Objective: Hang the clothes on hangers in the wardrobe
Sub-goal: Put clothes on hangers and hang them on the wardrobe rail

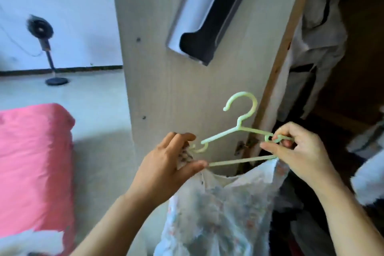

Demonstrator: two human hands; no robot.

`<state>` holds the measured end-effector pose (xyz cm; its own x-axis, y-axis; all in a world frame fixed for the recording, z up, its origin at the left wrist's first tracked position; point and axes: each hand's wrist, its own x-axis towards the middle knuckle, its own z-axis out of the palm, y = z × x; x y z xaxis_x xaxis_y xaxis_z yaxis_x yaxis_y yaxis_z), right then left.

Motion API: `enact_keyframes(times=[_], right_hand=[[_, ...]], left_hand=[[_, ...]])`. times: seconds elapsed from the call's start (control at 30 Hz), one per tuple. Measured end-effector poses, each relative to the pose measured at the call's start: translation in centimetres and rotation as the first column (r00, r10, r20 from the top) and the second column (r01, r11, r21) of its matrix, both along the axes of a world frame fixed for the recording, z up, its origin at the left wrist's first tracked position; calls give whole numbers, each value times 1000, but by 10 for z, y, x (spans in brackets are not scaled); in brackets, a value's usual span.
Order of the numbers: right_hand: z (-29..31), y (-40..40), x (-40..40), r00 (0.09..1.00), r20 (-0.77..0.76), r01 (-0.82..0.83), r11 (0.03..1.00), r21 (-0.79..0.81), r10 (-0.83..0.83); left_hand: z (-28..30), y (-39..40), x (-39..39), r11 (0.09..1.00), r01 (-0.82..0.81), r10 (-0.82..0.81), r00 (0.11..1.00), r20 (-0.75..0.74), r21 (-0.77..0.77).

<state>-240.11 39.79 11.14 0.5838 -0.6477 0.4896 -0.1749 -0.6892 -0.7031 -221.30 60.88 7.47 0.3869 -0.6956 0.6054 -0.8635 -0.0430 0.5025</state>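
- The hanger [239, 131] lies crosswise between the hands, hook up.
- The left hand [166, 164] pinches the dress [218, 210] at the hanger's left end.
- The right hand [299, 151] pinches its right end, nearer the wardrobe [342, 89] opening.

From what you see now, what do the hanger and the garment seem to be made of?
The hanger looks like pale green moulded plastic, smooth and slightly glossy, with thin rounded bars. The garment seems a thin, light woven fabric, perhaps cotton, matte, with a faded flower print and soft folds.
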Motion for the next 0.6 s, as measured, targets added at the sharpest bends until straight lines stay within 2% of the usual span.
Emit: enact_keyframes(times=[0.13, 0.27, 0.43, 0.5, 0.6], right_hand=[[-8, 64, 53, 982, 22, -188, 981, 41, 188], [10, 132, 94, 925, 102, -372, 928, 29, 367], [48, 224, 162, 788, 248, -579, 815, -13, 563], [64, 261, 197, 739, 274, -623, 779, -67, 615], [70, 322, 261, 673, 233, -705, 704, -83, 702]], left_hand=[[-27, 113, 17, 963, -251, 266, 947, -182, 100], [-48, 205, 13, 851, -460, 523, 788, -326, 254], [-86, 298, 6, 787, -500, 617, 636, -464, 361], [-90, 328, 4, 767, -544, 637, 583, -505, 340], [-81, 380, 6, 698, -660, 675, 476, -564, 278]])
